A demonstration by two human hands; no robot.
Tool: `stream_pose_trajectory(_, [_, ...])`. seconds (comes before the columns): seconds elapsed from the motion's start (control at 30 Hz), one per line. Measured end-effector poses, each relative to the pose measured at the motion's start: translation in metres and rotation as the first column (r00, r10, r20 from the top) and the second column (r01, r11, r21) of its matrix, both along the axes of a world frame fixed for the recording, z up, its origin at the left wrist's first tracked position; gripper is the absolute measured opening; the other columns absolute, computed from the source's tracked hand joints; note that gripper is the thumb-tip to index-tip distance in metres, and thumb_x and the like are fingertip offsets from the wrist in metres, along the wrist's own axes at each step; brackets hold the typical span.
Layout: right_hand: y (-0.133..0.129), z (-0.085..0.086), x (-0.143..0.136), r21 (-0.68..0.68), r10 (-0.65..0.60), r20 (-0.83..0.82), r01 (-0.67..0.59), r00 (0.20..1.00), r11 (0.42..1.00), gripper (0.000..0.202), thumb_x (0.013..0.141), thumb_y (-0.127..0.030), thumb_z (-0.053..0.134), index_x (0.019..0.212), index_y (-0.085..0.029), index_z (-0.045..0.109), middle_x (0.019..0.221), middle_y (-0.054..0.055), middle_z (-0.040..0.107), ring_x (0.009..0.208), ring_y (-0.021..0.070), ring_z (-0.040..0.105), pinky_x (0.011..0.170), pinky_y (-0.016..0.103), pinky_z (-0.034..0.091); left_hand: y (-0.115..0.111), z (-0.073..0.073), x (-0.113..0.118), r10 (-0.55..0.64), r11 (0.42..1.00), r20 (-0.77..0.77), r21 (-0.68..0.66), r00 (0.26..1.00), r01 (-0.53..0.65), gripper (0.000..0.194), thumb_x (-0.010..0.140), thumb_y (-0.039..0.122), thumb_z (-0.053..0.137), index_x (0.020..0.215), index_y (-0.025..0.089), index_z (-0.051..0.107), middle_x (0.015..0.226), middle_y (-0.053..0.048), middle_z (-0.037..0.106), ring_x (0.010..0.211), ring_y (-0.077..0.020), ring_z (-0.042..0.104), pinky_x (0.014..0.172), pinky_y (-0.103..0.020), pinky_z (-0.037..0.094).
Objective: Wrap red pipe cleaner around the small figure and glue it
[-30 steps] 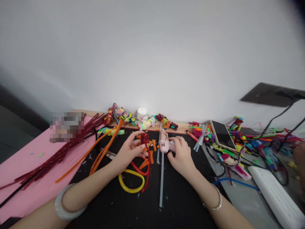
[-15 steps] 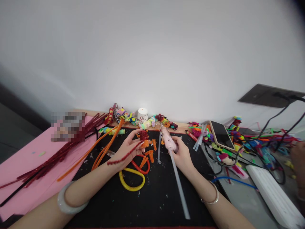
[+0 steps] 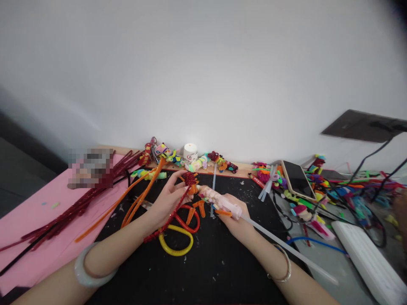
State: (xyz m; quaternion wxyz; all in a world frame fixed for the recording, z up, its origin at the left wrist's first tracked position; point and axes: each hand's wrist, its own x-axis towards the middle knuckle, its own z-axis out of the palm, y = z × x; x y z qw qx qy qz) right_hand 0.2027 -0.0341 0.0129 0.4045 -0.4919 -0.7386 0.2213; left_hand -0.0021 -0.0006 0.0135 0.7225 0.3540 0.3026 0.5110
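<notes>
My left hand (image 3: 168, 199) pinches a small red and orange pipe-cleaner figure (image 3: 191, 180), from which a long red tail hangs across the wrist. My right hand (image 3: 238, 218) is wrapped round a pink hot glue gun (image 3: 233, 209). Its nozzle points left and meets, or nearly meets, the figure's side; actual contact is hard to make out. Out of the gun's back runs a long translucent glue stick (image 3: 289, 245). An orange strip (image 3: 223, 212) shows by the right fingers. Scissors with red and yellow handles (image 3: 176, 253) lie below the left hand, beside short orange pieces (image 3: 199, 207).
Red pipe cleaners (image 3: 76, 207) and long orange ones (image 3: 140, 199) lie at left, on and beside a pink sheet (image 3: 32, 254). A white paper cup (image 3: 190, 152) and finished figures line the wall. To the right are a phone (image 3: 298, 180), cables and a white power strip (image 3: 365, 254).
The glue gun has swung from pointing away to pointing left, its nozzle now at the figure. Its glue stick sweeps right, over my right forearm. The figure's red tail hangs lower.
</notes>
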Motion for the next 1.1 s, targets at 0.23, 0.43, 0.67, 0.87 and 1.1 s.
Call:
stream_pose_trajectory(0.23, [-0.0018, -0.0043, 0.0025, -0.061, 0.038, -0.094, -0.044, 0.995, 0.997, 0.009, 0.076, -0.019, 0.059, 0.068, -0.02, 0.055, 0.065, -0.002, 0.058, 0.056, 0.0132, 0.054, 0.053, 0.024, 0.044, 0.0026, -0.0074, 0.001, -0.024, 0.999, 0.02, 0.025, 1.0, 0.023, 0.042, 0.078, 0.016, 0.067, 0.113, 0.028, 0.048, 0.093, -0.001, 0.065, 0.078, -0.0112, 0.064, 0.07, -0.021, 0.052])
stream_pose_trajectory(0.43, [-0.0011, -0.0065, 0.0034, -0.057, 0.049, -0.091, -0.054, 0.995, 0.997, 0.012, 0.077, -0.021, 0.059, 0.067, -0.02, 0.052, 0.065, -0.002, 0.055, 0.056, 0.0131, 0.052, 0.053, 0.025, 0.042, 0.0015, -0.006, 0.0006, -0.017, 0.999, 0.002, 0.028, 1.0, 0.016, 0.043, 0.077, 0.016, 0.068, 0.113, 0.028, 0.048, 0.092, -0.001, 0.065, 0.076, -0.011, 0.064, 0.07, -0.021, 0.052])
stream_pose_trajectory(0.67, [-0.0018, -0.004, 0.0013, -0.057, 0.039, -0.095, -0.045, 0.995, 0.997, 0.011, 0.077, -0.022, 0.059, 0.068, -0.021, 0.054, 0.065, -0.001, 0.057, 0.054, 0.0138, 0.051, 0.052, 0.026, 0.043, 0.0, -0.0037, 0.001, -0.01, 1.0, -0.006, 0.021, 1.0, 0.01, 0.045, 0.075, 0.017, 0.069, 0.114, 0.028, 0.049, 0.094, 0.0, 0.065, 0.076, -0.0106, 0.063, 0.07, -0.021, 0.051])
stream_pose_trajectory(0.87, [-0.0019, -0.0055, 0.002, -0.048, 0.032, -0.083, -0.036, 0.996, 0.998, 0.01, 0.077, -0.02, 0.059, 0.068, -0.02, 0.055, 0.065, -0.001, 0.057, 0.055, 0.0131, 0.052, 0.051, 0.025, 0.043, 0.0022, -0.0065, 0.0008, -0.007, 1.0, 0.007, 0.01, 1.0, 0.006, 0.044, 0.076, 0.017, 0.069, 0.113, 0.028, 0.049, 0.092, 0.0, 0.064, 0.076, -0.0105, 0.063, 0.07, -0.021, 0.051])
stream_pose_trajectory(1.1, [-0.0007, -0.0033, 0.004, -0.023, 0.011, -0.048, -0.012, 0.999, 1.0, 0.012, 0.079, -0.023, 0.056, 0.068, -0.02, 0.055, 0.064, -0.001, 0.057, 0.056, 0.0134, 0.052, 0.052, 0.024, 0.042, 0.0007, -0.0004, 0.0023, 0.041, 0.999, -0.017, -0.02, 0.999, -0.042, 0.047, 0.073, 0.018, 0.07, 0.114, 0.029, 0.051, 0.09, 0.001, 0.064, 0.073, -0.0103, 0.062, 0.068, -0.022, 0.052])
